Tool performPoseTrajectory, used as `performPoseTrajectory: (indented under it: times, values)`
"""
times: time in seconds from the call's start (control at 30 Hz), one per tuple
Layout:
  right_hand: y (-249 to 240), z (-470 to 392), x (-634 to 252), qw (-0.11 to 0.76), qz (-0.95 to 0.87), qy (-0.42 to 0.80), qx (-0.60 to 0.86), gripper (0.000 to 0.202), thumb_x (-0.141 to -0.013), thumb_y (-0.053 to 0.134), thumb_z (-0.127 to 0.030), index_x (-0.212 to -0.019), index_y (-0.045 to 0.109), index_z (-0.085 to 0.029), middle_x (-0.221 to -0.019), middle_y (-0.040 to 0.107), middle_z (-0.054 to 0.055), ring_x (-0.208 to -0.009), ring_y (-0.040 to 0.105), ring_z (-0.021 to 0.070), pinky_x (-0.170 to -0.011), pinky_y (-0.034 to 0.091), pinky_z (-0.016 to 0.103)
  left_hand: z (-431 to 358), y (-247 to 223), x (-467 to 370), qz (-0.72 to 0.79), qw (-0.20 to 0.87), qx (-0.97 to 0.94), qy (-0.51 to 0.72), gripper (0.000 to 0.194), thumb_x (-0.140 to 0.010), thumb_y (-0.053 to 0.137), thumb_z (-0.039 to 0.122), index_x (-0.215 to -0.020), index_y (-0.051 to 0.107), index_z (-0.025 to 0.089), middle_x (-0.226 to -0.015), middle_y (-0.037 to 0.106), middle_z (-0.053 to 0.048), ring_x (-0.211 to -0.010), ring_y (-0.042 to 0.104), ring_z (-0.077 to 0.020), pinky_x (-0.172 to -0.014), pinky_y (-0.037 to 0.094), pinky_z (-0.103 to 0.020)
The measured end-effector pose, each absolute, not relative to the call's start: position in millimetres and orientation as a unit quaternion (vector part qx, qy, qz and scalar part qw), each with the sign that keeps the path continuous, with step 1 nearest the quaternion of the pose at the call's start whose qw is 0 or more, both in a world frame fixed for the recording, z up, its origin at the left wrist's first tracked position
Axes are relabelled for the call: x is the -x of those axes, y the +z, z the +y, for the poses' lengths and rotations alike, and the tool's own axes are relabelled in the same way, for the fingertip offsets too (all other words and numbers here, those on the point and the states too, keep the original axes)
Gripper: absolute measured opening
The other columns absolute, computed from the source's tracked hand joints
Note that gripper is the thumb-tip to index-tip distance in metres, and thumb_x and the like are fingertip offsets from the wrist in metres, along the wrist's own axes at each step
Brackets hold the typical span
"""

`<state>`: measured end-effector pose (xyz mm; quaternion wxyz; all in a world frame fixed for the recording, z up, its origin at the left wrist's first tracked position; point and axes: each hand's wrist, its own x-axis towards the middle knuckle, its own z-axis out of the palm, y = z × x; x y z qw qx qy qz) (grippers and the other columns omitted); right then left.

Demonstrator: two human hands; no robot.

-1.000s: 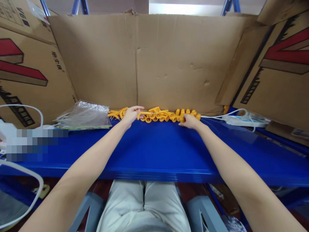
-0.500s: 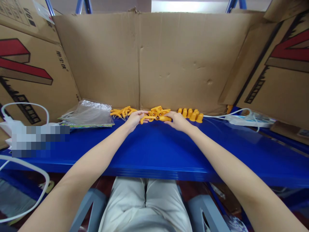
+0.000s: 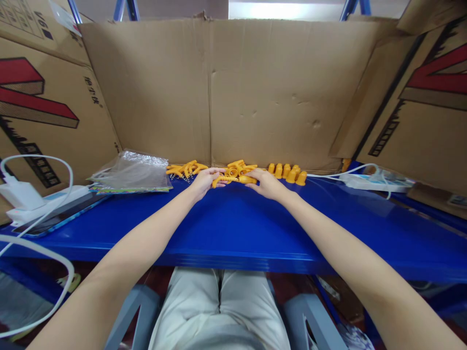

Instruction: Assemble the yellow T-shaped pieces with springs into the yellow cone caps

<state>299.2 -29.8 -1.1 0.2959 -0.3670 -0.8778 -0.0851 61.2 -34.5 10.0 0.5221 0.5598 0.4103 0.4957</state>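
My left hand (image 3: 206, 183) is closed on an orange handle piece (image 3: 219, 181) with a thin shaft pointing right. My right hand (image 3: 265, 183) grips an orange sleeve (image 3: 248, 180), its end meeting the tip of that shaft. Just behind them lies a group of orange parts (image 3: 238, 166), some with round openings toward me. To the left is a pile of orange handles with metal spirals (image 3: 187, 168). Several orange caps (image 3: 286, 171) stand upright to the right of my right hand.
A blue table (image 3: 233, 228) runs across, with cardboard (image 3: 277, 92) behind. Clear plastic bags (image 3: 134, 171) lie at the left. A phone (image 3: 54, 218), white charger (image 3: 24, 194) and cables sit far left. A white power strip (image 3: 375, 182) lies right.
The shaft of the handle piece and the orange sleeve now meet end to end, closer in line than before. Both hands have barely moved.
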Motion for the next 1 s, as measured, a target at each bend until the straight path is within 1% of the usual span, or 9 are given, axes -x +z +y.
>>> performPoseTrajectory:
  times: [0.1,0.23,0.33,0.5,0.63,0.73,0.8,0.9,1.0]
  values:
    - [-1.4,-33.6,-293.5,0.281,-0.888,-0.074,0.357,0.026,-0.086,0.063,-0.021,-0.110,0.068,-0.015,-0.110,0.068,0.015,-0.104,0.064,0.0278,-0.093,0.049,0.043,-34.1,5.0,-60.1,0.444,0.415,-0.660,0.442,0.030,-0.089,0.052,0.015,-0.117,0.061,0.010,-0.092,0.071,-0.011,-0.077,0.071,-0.0183,-0.080,0.059,-0.038]
    - [-4.5,-32.7,-296.2,0.284,-0.885,-0.061,0.363,0.031,-0.087,0.061,-0.020,-0.117,0.066,-0.015,-0.118,0.065,0.015,-0.111,0.061,0.0287,-0.096,0.047,0.045,-34.1,0.1,-55.3,0.457,0.122,-0.812,0.342,0.042,-0.078,0.066,0.023,-0.119,0.063,0.016,-0.119,0.068,-0.012,-0.112,0.063,-0.0274,-0.100,0.048,-0.043]
    - [-8.0,-29.7,-297.1,0.298,-0.885,-0.037,0.354,0.033,-0.088,0.060,-0.025,-0.119,0.066,-0.017,-0.115,0.065,0.014,-0.106,0.062,0.0263,-0.095,0.048,0.045,-35.4,0.9,-51.6,0.493,0.016,-0.820,0.290,0.039,-0.078,0.062,0.025,-0.116,0.066,0.019,-0.117,0.070,-0.009,-0.111,0.063,-0.0274,-0.099,0.047,-0.039]
    - [-9.8,-27.6,-292.2,0.314,-0.883,0.019,0.348,0.034,-0.089,0.058,-0.030,-0.118,0.067,-0.014,-0.111,0.067,0.015,-0.105,0.063,0.0258,-0.094,0.049,0.044,-41.0,7.3,-52.2,0.552,0.005,-0.785,0.281,0.031,-0.074,0.060,0.026,-0.102,0.071,0.021,-0.097,0.074,-0.006,-0.089,0.067,-0.0253,-0.083,0.050,-0.034]
    - [-6.6,-27.9,-293.2,0.325,-0.875,0.071,0.351,0.031,-0.087,0.060,-0.028,-0.115,0.069,-0.017,-0.117,0.068,0.012,-0.111,0.062,0.0257,-0.099,0.046,0.045,-43.3,7.1,-56.9,0.541,0.059,-0.785,0.297,0.025,-0.073,0.059,0.024,-0.095,0.071,0.018,-0.089,0.073,-0.006,-0.081,0.066,-0.0224,-0.076,0.049,-0.030]
    - [-4.9,-28.9,-295.8,0.311,-0.872,0.143,0.351,0.029,-0.086,0.062,-0.030,-0.111,0.070,-0.017,-0.113,0.070,0.009,-0.104,0.065,0.0240,-0.096,0.048,0.042,-43.1,4.6,-59.3,0.546,0.088,-0.783,0.285,0.025,-0.074,0.060,0.025,-0.095,0.070,0.017,-0.076,0.071,-0.004,-0.072,0.064,-0.0207,-0.069,0.047,-0.029]
    - [-5.0,-29.7,-297.4,0.299,-0.853,0.208,0.374,0.034,-0.085,0.064,-0.033,-0.114,0.067,-0.016,-0.105,0.071,0.009,-0.092,0.067,0.0224,-0.088,0.053,0.040,-42.5,3.6,-59.5,0.548,0.079,-0.785,0.278,0.025,-0.074,0.060,0.026,-0.095,0.069,0.018,-0.072,0.069,-0.003,-0.069,0.063,-0.0203,-0.067,0.046,-0.029]
    - [-6.0,-30.0,-300.9,0.296,-0.799,0.309,0.422,0.052,-0.079,0.071,-0.032,-0.126,0.055,-0.014,-0.095,0.069,0.008,-0.078,0.068,0.0193,-0.076,0.057,0.038,-41.9,4.3,-58.2,0.546,0.054,-0.792,0.268,0.024,-0.075,0.059,0.027,-0.095,0.068,0.020,-0.070,0.068,-0.002,-0.068,0.063,-0.0203,-0.068,0.045,-0.030]
    - [-4.4,-30.0,-306.5,0.324,-0.755,0.394,0.412,0.060,-0.070,0.079,-0.024,-0.122,0.049,-0.019,-0.104,0.065,0.007,-0.083,0.069,0.0158,-0.083,0.057,0.036,-41.6,5.6,-56.3,0.547,0.049,-0.795,0.259,0.024,-0.076,0.058,0.027,-0.097,0.067,0.020,-0.072,0.069,-0.002,-0.069,0.063,-0.0204,-0.068,0.046,-0.029]
